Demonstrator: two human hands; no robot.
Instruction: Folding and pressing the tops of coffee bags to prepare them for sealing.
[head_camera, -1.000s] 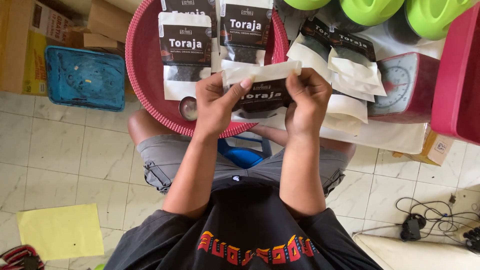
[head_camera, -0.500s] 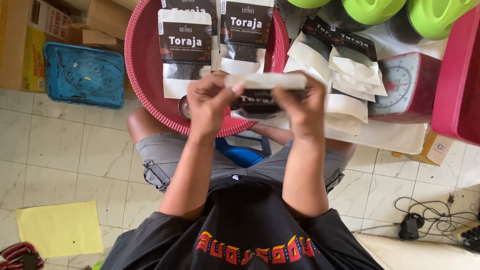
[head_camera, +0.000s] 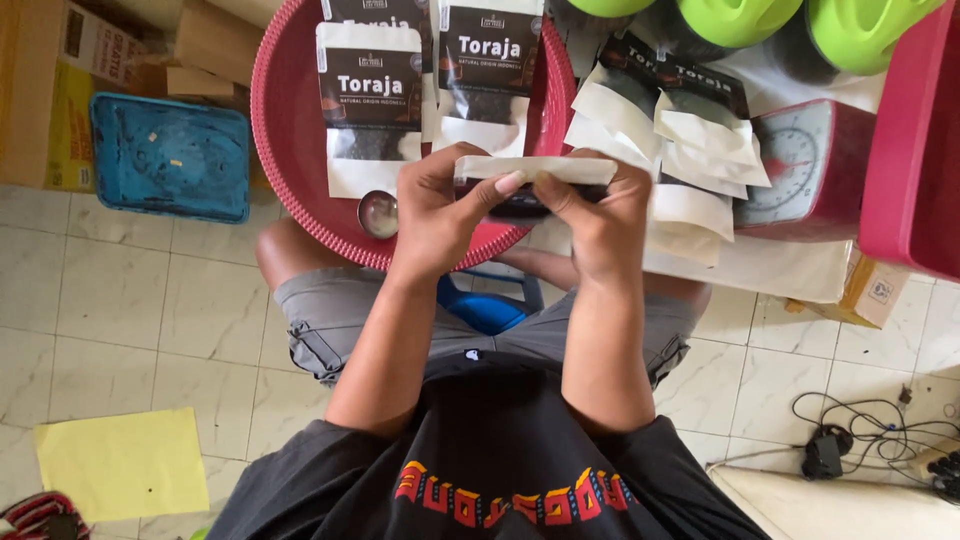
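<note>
1. The pouch (head_camera: 530, 185), white along its upper edge and dark below, sits between both hands above the person's lap, in front of the near rim of the red basket (head_camera: 290, 150).
2. Long axis of the pouch runs 9 o'clock to 3 o'clock across the view, nearly level. The white edge faces 12 o'clock, away from the body.
3. Left hand (head_camera: 435, 215): grip clamped on the left end of the pouch, thumb lying along the white edge toward 3 o'clock, fingers behind.
4. Right hand (head_camera: 600, 225): grip clamped on the right end, thumb pressed on the white edge pointing toward 9 o'clock. The two thumb tips nearly meet at mid-edge.
5. Both hands are equally near; the pouch lies at 12 o'clock from each wrist, with neither hand leading.
6. Filled pouches (head_camera: 370, 105) lie flat in the basket at 11 to 12 o'clock of the hands. A small round metal lid (head_camera: 378, 213) rests in the basket just beside the left hand, at its 9 o'clock.
7. Empty white pouches (head_camera: 690, 150) are stacked at 2 o'clock of the right hand; the kitchen scale (head_camera: 800, 165) sits just beyond them at 3 o'clock.
8. Blue box (head_camera: 170, 155) on the floor, well apart at 9 o'clock.
</note>
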